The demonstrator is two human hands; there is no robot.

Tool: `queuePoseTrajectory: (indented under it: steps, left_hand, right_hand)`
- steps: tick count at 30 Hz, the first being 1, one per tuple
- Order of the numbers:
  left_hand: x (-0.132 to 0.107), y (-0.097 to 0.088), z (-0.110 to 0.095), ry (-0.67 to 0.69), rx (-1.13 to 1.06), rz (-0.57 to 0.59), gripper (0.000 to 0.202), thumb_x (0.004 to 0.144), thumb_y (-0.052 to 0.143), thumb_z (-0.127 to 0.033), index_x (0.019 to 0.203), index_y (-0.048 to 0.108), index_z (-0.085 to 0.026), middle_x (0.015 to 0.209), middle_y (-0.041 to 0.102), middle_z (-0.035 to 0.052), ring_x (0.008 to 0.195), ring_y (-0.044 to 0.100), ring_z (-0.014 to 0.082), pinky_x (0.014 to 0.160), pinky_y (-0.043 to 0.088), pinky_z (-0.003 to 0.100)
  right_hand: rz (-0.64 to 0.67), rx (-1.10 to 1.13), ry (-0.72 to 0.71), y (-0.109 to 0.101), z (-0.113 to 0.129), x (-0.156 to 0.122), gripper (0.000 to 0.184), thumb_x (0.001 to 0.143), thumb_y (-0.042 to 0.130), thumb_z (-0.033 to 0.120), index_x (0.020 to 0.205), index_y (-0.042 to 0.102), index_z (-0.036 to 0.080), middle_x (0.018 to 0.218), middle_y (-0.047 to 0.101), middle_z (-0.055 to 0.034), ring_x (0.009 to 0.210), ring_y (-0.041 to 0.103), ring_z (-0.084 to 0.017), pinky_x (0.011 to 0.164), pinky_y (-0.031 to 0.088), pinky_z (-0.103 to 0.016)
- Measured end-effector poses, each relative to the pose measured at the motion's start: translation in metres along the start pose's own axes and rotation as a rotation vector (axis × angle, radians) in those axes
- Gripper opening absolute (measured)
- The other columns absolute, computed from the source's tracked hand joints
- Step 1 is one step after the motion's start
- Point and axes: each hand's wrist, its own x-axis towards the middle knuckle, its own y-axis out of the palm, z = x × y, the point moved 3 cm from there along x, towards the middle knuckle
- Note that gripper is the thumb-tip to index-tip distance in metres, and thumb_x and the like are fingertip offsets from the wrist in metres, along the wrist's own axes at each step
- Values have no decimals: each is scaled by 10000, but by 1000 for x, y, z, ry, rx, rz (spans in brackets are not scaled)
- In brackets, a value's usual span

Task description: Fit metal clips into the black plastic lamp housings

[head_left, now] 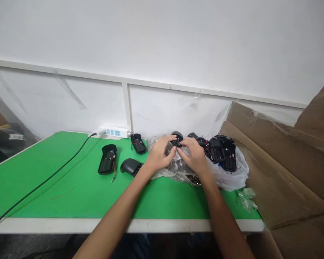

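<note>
Over the clear plastic bags [175,169], my left hand [162,151] and my right hand [193,153] meet around a black plastic housing [177,136]. The fingertips of both hands close on it from either side, and its lower part is partly hidden by them. Left of my hands, a similar black housing [129,166] lies on the green mat, partly covered by my left forearm. Another one with red and black wires [107,160] rests farther left, and a third [138,143] sits behind. Small dark metallic parts [193,179] show in a bag below my right hand.
Several wired black housings [223,151] are heaped on a white plastic bag [236,176] at the right. A large cardboard box [270,172] borders the right side. A white power strip [115,132] stands by the wall, its black cable [51,176] crossing the green mat [78,201].
</note>
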Motion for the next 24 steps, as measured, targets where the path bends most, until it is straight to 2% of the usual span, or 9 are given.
queuePoseTrajectory:
  steps: [4, 9, 14, 17, 21, 24]
  left_hand:
    - [-2, 0, 2, -11, -25, 17, 326, 1025, 527, -268, 1334, 604, -199, 1331, 724, 135, 1268, 684, 259, 1102, 552, 474]
    - [-1, -3, 2, -71, -79, -22, 310, 1052, 487, -324, 1298, 634, -205, 1266, 749, 117, 1186, 709, 252, 1039, 568, 442]
    - [2, -5, 4, -259, -215, -165, 377, 1098, 408, -451, 1070, 696, -210, 1037, 770, 77, 1012, 720, 227, 933, 566, 399]
    - [6, -7, 4, -343, -322, -255, 425, 1091, 434, -516, 936, 682, -207, 895, 744, 55, 896, 696, 205, 865, 545, 362]
    - [12, -9, 3, -438, -540, -345, 476, 1054, 500, -596, 805, 607, -205, 729, 658, 20, 717, 624, 163, 748, 519, 310]
    - [14, -10, 2, -459, -663, -371, 492, 1046, 537, -582, 729, 567, -207, 624, 566, -10, 619, 538, 140, 663, 457, 284]
  right_hand:
    - [1, 20, 22, 3, 1, -2, 110, 1007, 649, 258, 1117, 648, 253, 1048, 743, -76, 996, 716, -238, 873, 593, -409]
    - [-1, 22, 24, 5, 2, -4, 134, 1007, 659, 256, 1140, 642, 260, 1048, 747, -75, 979, 721, -237, 858, 596, -404]
    - [17, -10, -65, 8, 10, -2, 157, 1032, 621, 242, 1187, 649, 251, 1089, 765, -85, 1033, 737, -232, 896, 603, -387]
    - [35, -31, -69, 11, 16, -2, 176, 1040, 599, 242, 1208, 652, 249, 1109, 769, -96, 1051, 741, -241, 908, 605, -401]
    - [25, 4, -100, 14, 28, -2, 225, 1039, 591, 207, 1258, 615, 251, 1133, 765, -94, 1060, 733, -235, 888, 601, -386]
    - [21, 25, -157, 16, 35, -1, 263, 1034, 595, 185, 1288, 588, 252, 1128, 762, -90, 1041, 731, -230, 874, 599, -372]
